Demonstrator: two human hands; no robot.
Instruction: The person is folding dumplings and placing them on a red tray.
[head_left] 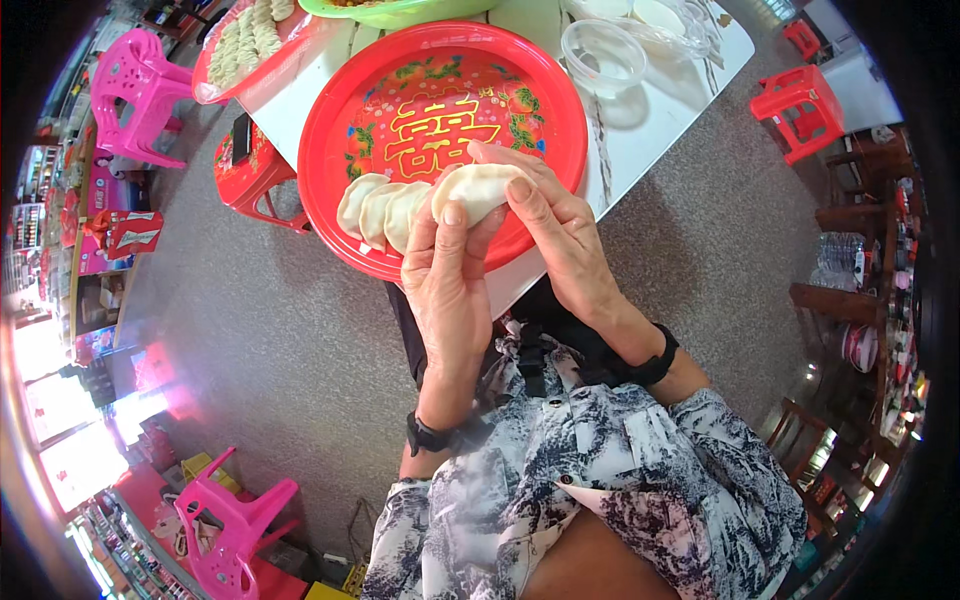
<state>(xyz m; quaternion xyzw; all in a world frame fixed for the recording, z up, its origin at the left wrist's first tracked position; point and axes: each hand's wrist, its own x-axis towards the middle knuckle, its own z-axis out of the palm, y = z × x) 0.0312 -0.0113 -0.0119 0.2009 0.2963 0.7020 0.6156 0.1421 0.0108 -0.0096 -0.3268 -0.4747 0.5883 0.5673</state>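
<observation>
Between both hands I hold a folded dumpling (478, 190), pale and half-moon shaped, above a round red tray (325, 120) with a gold and floral pattern. My left hand (447, 262) pinches its left end, thumb in front. My right hand (556, 220) grips the right end, with the thumb pressed on the edge and the fingers behind. Several finished dumplings (376, 212) lie overlapping in a row on the tray's left side, right beside my left hand. The filling inside the held dumpling is hidden.
The tray rests on a white marbled table (640, 150). A green bowl (400, 12) with filling stands at the far edge, a red tray of dumplings (215, 85) at far left. Clear plastic tubs (604, 55) sit at right. Red stools (262, 175) and pink chairs (140, 95) stand around.
</observation>
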